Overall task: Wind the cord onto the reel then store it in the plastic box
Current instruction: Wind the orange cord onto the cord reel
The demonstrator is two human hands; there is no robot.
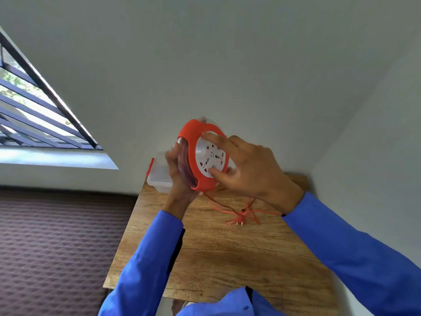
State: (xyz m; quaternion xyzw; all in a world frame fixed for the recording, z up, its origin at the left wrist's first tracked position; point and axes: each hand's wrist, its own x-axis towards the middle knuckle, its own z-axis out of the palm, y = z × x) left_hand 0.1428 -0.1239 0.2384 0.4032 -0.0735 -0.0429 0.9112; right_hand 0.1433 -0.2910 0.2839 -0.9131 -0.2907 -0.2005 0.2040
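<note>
- Holding the reel [200, 156] above the worktop [227, 258], the left hand [176, 169] maintains its grip on the rim.
- Right hand [248, 167] fingers press the white socket face.
- Cord [241, 215] lies loose on the worktop.
- Plastic box [159, 176] sits behind the reel.

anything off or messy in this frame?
One thing: the loose orange cord lies in a tangled heap on the wooden table, plug in the middle, not yet wound in. The reel is held off the table, left hand gripping its rim, right hand on the white face. No visible damage.
</note>
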